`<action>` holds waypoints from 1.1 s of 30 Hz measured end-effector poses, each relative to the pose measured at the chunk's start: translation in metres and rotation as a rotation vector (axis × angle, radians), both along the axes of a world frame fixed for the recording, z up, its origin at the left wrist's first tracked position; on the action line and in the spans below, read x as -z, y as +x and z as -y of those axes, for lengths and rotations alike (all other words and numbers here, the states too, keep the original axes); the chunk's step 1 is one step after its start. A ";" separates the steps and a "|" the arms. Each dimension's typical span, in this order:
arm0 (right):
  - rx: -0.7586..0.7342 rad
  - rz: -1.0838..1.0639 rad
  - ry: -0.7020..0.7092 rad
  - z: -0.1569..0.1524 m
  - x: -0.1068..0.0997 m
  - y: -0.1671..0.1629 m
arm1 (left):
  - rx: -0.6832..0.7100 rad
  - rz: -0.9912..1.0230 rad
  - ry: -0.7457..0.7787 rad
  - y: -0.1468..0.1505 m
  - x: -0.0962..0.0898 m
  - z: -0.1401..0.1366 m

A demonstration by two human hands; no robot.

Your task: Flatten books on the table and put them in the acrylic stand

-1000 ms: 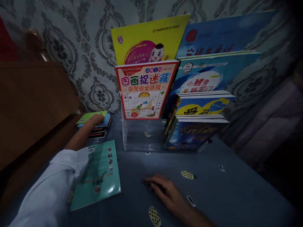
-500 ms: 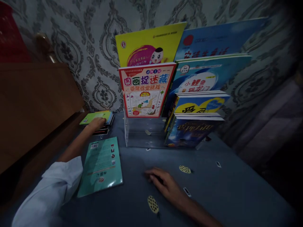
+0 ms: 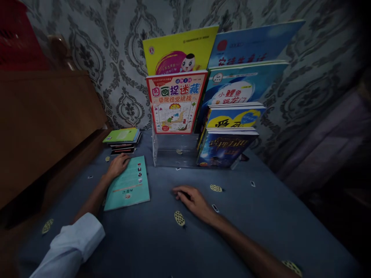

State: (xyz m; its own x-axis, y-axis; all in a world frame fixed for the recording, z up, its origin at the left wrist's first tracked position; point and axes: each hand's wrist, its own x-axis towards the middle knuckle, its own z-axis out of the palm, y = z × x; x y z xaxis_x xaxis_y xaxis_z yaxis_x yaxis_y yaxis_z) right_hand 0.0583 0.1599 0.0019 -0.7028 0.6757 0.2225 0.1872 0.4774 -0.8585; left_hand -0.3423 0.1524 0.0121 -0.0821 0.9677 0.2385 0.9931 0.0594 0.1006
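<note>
My left hand point(image 3: 118, 165) rests on the upper left corner of a teal book point(image 3: 130, 183), its fingers loosely bent over the cover near the top edge. The book lies flat, back cover up. Just beyond it is a small stack of books point(image 3: 123, 136) with a green one on top. My right hand point(image 3: 191, 199) holds nothing; it hovers over or rests on the table, fingers loosely curled and apart. Ahead stands a clear stepped book rack point(image 3: 166, 154) with a red-bordered picture book point(image 3: 177, 104) and a dark blue book point(image 3: 224, 150) among those in it.
A yellow-green book point(image 3: 179, 42) and a blue book point(image 3: 255, 42) stand at the rack's back, with a teal-blue one point(image 3: 246, 81) before the latter. A brown wooden panel point(image 3: 49, 123) borders the left side. The dark table point(image 3: 179, 255) has a pineapple print; patterned wallpaper point(image 3: 142, 38) rises behind.
My left hand has left the small stack and come back toward me onto the teal book. My right hand stays in about the same place. The view has shifted slightly.
</note>
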 end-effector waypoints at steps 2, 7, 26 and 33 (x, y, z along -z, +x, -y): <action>-0.003 -0.004 0.019 0.000 0.001 -0.001 | -0.002 0.005 -0.013 0.003 -0.001 0.005; -0.003 0.000 0.082 0.001 0.000 -0.001 | -0.051 -0.024 -0.011 0.015 -0.001 0.017; 0.121 0.153 0.435 -0.013 0.014 0.020 | -0.036 0.002 0.042 0.105 -0.001 0.057; 0.277 0.354 0.443 -0.037 0.018 0.067 | 0.028 0.033 0.041 0.148 -0.003 0.054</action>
